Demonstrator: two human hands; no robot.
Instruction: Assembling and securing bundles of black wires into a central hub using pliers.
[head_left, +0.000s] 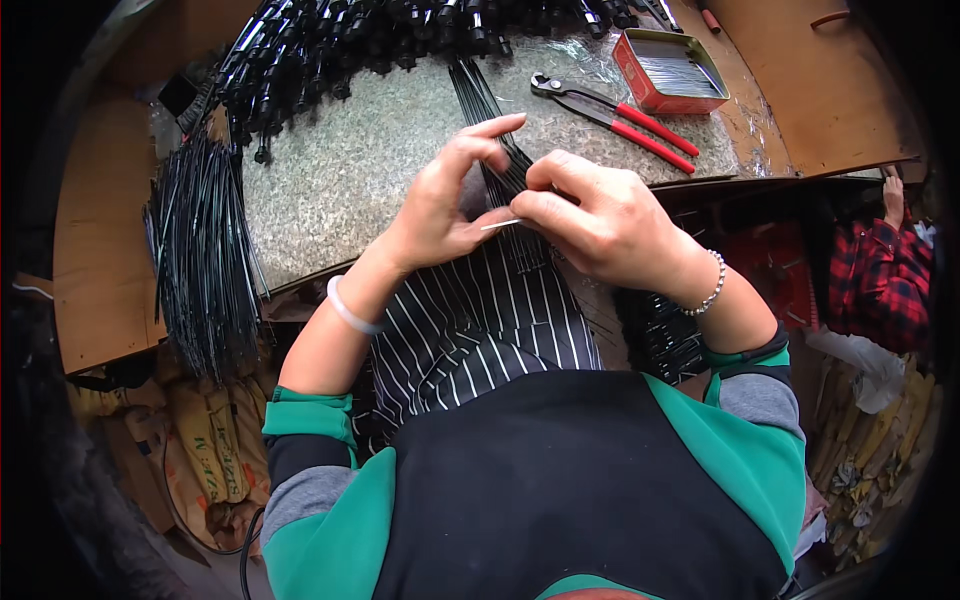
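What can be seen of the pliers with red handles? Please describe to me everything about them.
The pliers have a small dark, metal-looking head, slim dark arms and two long red handles, whose covering looks like plastic or rubber. They lie flat on the speckled grey table top, head toward the upper left, handle ends toward the near right edge, just nearer than the red box. The handles are spread apart. Only the table top seems to touch them.
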